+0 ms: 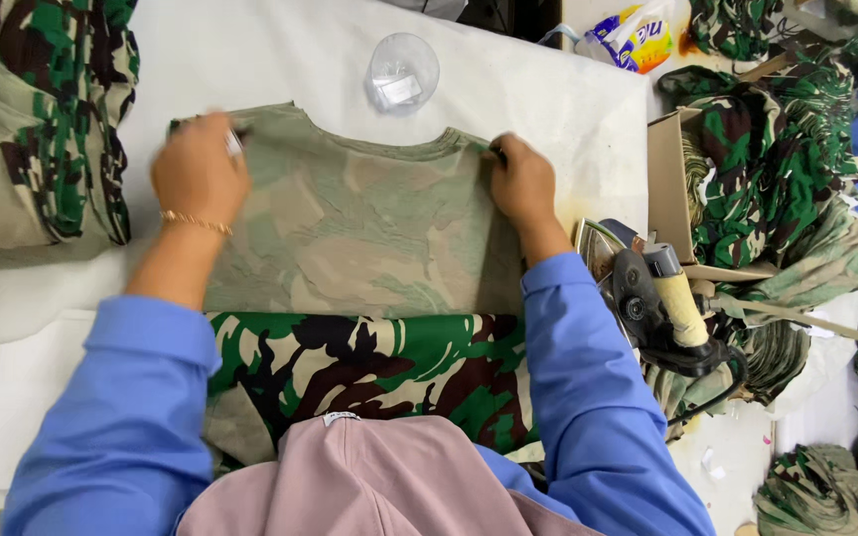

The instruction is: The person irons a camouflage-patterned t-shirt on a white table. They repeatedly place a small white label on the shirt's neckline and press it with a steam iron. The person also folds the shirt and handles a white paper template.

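Camouflage shirt [359, 228] between both hands

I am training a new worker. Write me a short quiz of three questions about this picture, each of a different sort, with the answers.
1. True or false: both hands rest on the camouflage garment spread on the white table.
2. Which wrist carries the gold bracelet? A) left B) right C) neither
3. Fill in: the iron stands beside the person's ______ forearm.

Key
1. True: the left hand and the right hand press its upper corners.
2. A
3. right
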